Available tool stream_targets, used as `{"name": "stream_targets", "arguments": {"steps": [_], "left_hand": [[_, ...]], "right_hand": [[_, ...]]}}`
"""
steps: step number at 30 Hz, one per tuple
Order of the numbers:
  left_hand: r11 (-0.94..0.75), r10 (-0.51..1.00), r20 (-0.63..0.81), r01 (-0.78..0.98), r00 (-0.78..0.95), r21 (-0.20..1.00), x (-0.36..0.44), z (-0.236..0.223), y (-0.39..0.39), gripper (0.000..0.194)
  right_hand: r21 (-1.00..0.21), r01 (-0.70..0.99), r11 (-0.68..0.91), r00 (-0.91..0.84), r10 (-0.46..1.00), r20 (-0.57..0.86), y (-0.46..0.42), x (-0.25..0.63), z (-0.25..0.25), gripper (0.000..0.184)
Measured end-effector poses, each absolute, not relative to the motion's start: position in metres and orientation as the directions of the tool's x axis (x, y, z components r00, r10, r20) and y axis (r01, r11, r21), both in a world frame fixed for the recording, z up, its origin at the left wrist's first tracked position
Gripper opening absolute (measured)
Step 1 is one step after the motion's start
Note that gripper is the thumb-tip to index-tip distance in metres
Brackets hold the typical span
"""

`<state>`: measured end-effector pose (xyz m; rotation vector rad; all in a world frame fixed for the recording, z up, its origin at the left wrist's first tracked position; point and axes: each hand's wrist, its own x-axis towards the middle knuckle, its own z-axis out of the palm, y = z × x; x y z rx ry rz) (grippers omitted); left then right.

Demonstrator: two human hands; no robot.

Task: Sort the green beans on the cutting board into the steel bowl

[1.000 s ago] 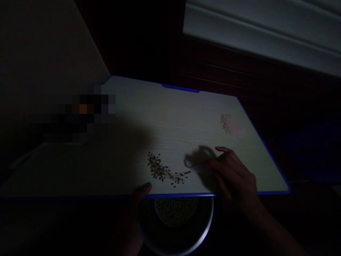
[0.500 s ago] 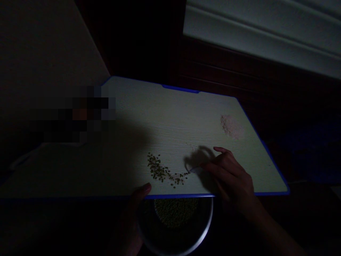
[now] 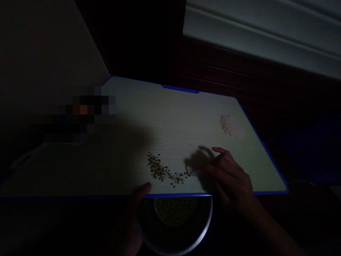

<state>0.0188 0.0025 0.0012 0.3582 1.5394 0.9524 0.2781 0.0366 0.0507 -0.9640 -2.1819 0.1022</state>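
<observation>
Small dark green beans (image 3: 160, 170), possibly mung beans, lie in a curved band on a pale tabletop (image 3: 170, 113) with a blue edge. At the band's right end, my right hand (image 3: 231, 177) is closed in a pinch on a thin curved strip (image 3: 195, 171), whose tip touches the table by the last beans. Its little finger sticks out. My left hand (image 3: 135, 209) rests its thumb on the table's front edge; the other fingers are hidden in the dark. Against that hand, under the edge, is a round metal bowl (image 3: 202, 236) with many green beans inside.
A pale, crumbly heap (image 3: 230, 126) lies at the table's right side, with a few pale specks (image 3: 191, 145) nearer the middle. A blurred-out patch (image 3: 80, 113) covers the table's left end. Dark furniture (image 3: 213, 67) stands behind. The light is dim.
The strip's tip has shifted very slightly and shows more clearly as a curve. My hands, the beans and the bowl are almost unchanged.
</observation>
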Motion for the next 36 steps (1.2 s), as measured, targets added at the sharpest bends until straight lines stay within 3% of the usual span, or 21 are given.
{"name": "stream_targets", "arguments": {"steps": [4, 11, 17, 20, 23, 27, 30, 32, 36], "left_hand": [[0.558, 0.746, -0.607, -0.240, -0.273, 0.794, 0.014, -0.008, -0.003, 0.044], [0.628, 0.670, -0.702, -0.318, -0.243, 0.710, 0.020, 0.006, 0.003, 0.023], [0.529, 0.740, -0.562, -0.196, -0.370, 0.826, 0.022, 0.000, 0.000, 0.033], [0.599, 0.686, -0.641, -0.231, -0.345, 0.766, 0.023, 0.010, 0.004, 0.019], [0.631, 0.679, -0.682, -0.258, -0.274, 0.732, 0.022, 0.013, 0.004, 0.022], [0.522, 0.759, -0.541, -0.158, -0.362, 0.838, 0.019, -0.001, -0.001, 0.040], [0.525, 0.729, -0.513, -0.110, -0.453, 0.844, 0.019, -0.006, 0.001, 0.036], [0.562, 0.688, -0.575, -0.176, -0.443, 0.808, 0.019, -0.003, 0.003, 0.032], [0.623, 0.639, -0.726, -0.382, -0.255, 0.682, 0.018, 0.001, 0.004, 0.035]], "right_hand": [[-0.353, 0.600, 0.718, -0.451, 0.668, 0.592, 0.035, 0.279, 0.051, 0.036], [-0.362, 0.579, 0.731, -0.455, 0.658, 0.600, 0.036, 0.280, 0.050, 0.035], [-0.385, 0.549, 0.742, -0.471, 0.655, 0.590, 0.036, 0.279, 0.051, 0.033], [-0.410, 0.528, 0.744, -0.473, 0.658, 0.586, 0.036, 0.279, 0.052, 0.032], [-0.431, 0.511, 0.744, -0.466, 0.661, 0.588, 0.036, 0.279, 0.052, 0.032], [-0.433, 0.503, 0.748, -0.468, 0.657, 0.591, 0.036, 0.279, 0.051, 0.032], [-0.439, 0.513, 0.738, -0.470, 0.669, 0.576, 0.036, 0.278, 0.054, 0.031], [-0.434, 0.520, 0.736, -0.470, 0.670, 0.574, 0.036, 0.277, 0.055, 0.030], [-0.427, 0.516, 0.742, -0.472, 0.663, 0.581, 0.036, 0.277, 0.056, 0.025]]}}
